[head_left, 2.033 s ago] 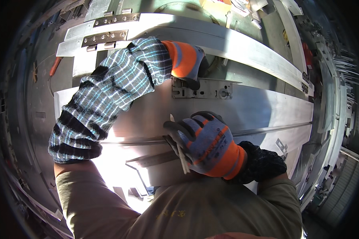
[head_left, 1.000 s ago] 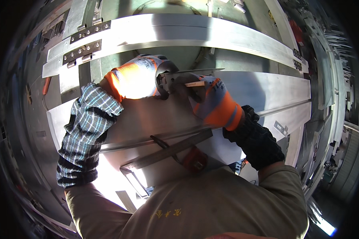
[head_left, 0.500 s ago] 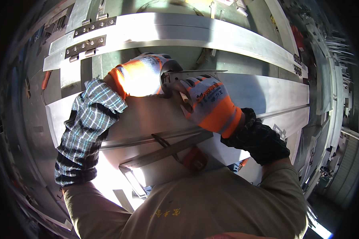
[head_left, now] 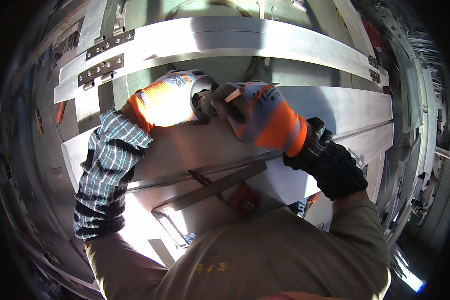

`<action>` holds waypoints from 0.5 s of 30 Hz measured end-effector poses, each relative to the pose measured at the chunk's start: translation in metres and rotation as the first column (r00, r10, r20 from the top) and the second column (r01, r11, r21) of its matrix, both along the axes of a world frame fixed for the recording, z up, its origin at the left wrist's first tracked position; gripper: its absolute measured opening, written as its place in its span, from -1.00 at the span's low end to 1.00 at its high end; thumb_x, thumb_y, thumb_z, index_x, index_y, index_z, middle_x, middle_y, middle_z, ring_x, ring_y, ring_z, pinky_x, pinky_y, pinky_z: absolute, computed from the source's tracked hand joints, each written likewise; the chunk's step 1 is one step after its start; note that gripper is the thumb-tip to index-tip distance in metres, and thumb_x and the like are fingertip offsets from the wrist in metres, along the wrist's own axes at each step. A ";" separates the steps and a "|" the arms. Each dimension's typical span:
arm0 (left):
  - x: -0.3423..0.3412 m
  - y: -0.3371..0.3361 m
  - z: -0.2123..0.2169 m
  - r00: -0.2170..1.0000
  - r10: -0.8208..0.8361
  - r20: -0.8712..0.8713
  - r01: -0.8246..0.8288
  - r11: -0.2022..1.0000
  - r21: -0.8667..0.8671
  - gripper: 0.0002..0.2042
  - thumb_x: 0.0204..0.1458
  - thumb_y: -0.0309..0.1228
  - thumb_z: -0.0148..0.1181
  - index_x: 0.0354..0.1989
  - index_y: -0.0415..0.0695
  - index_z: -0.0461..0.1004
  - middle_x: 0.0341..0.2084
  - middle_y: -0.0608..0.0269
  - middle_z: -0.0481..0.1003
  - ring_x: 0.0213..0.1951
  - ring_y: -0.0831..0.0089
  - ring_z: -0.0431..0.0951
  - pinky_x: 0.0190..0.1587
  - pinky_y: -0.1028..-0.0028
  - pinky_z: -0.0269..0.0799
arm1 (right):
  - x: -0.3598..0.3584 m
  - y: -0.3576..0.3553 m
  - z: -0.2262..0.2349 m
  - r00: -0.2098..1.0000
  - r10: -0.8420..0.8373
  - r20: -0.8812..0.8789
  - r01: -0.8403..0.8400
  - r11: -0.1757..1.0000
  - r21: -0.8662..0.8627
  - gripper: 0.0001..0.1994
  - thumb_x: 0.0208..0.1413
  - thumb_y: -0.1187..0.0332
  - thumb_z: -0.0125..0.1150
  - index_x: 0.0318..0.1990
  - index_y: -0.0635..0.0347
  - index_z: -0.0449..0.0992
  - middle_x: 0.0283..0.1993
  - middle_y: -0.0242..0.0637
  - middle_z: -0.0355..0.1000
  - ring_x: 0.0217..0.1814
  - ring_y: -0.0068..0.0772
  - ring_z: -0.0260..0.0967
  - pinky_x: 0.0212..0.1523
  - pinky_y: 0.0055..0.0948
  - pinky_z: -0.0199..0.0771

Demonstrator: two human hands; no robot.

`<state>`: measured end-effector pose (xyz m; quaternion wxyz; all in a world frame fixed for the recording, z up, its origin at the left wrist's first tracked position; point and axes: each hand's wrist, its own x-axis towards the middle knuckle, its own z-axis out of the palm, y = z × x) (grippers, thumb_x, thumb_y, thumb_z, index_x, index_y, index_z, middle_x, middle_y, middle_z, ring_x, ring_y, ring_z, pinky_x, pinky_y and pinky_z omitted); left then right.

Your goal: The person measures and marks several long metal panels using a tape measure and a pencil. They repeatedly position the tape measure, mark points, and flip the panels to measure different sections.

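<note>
My left hand, in an orange and grey glove with dark fingers, closes around a dark grey metal piece at the far edge of a brushed metal panel. Beside it my right hand, gloved alike, is closed with a short tan pencil-like stick poking out between thumb and fingers. The two hands nearly touch. Most of the metal piece is hidden behind the right hand; only a thin tip shows beyond it.
Nearer me, a flat metal bar lies slantwise across the panels beside a red tape measure. Beyond my hands runs a long pale metal beam, with black bolted hinges at its left. A red-handled tool is at the far left.
My right hand has turned and shifted slightly, so the tan stick now points up instead of low by the palm. The metal piece is more covered. My left hand has moved slightly left.
</note>
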<state>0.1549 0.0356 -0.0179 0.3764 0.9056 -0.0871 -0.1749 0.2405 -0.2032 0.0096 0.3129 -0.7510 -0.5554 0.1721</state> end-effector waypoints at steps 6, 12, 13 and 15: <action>0.002 -0.002 -0.001 1.000 0.007 0.029 -0.007 1.000 -0.013 -0.34 -0.15 -0.23 0.65 0.20 -0.13 0.59 0.00 -0.05 0.67 0.11 -0.08 0.66 0.27 0.12 0.55 | 0.008 -0.058 -0.002 0.963 -0.260 -0.070 0.267 0.957 0.116 -0.73 0.14 0.45 0.39 0.01 0.09 0.64 -0.18 -0.15 0.67 -0.20 0.07 0.64 -0.19 -0.15 0.68; -0.003 -0.001 -0.009 0.991 0.033 0.127 -0.026 0.998 -0.058 -0.40 -0.13 -0.27 0.66 0.13 -0.17 0.63 0.01 -0.04 0.66 0.09 -0.06 0.65 0.24 0.10 0.56 | 0.011 -0.086 -0.019 0.965 -0.262 0.013 0.261 0.965 0.038 -0.68 0.10 0.47 0.34 0.04 0.07 0.66 -0.15 -0.18 0.66 -0.14 0.03 0.64 -0.13 -0.14 0.69; -0.002 -0.004 -0.004 0.992 0.027 0.124 -0.019 0.998 -0.067 -0.43 -0.12 -0.27 0.63 0.12 -0.17 0.65 0.00 -0.08 0.67 0.10 -0.10 0.65 0.25 0.07 0.55 | 0.013 -0.086 -0.020 0.964 -0.264 0.022 0.263 0.964 0.034 -0.69 0.10 0.47 0.34 0.03 0.07 0.66 -0.16 -0.17 0.65 -0.15 0.04 0.64 -0.14 -0.13 0.69; -0.001 -0.005 -0.005 0.991 0.029 0.134 -0.022 0.998 -0.052 -0.43 -0.12 -0.26 0.64 0.10 -0.18 0.65 0.00 -0.08 0.67 0.10 -0.12 0.64 0.25 0.08 0.55 | 0.015 -0.088 -0.025 0.963 -0.256 0.081 0.256 0.967 0.005 -0.69 0.10 0.47 0.34 0.03 0.07 0.67 -0.17 -0.16 0.65 -0.17 0.04 0.63 -0.16 -0.12 0.68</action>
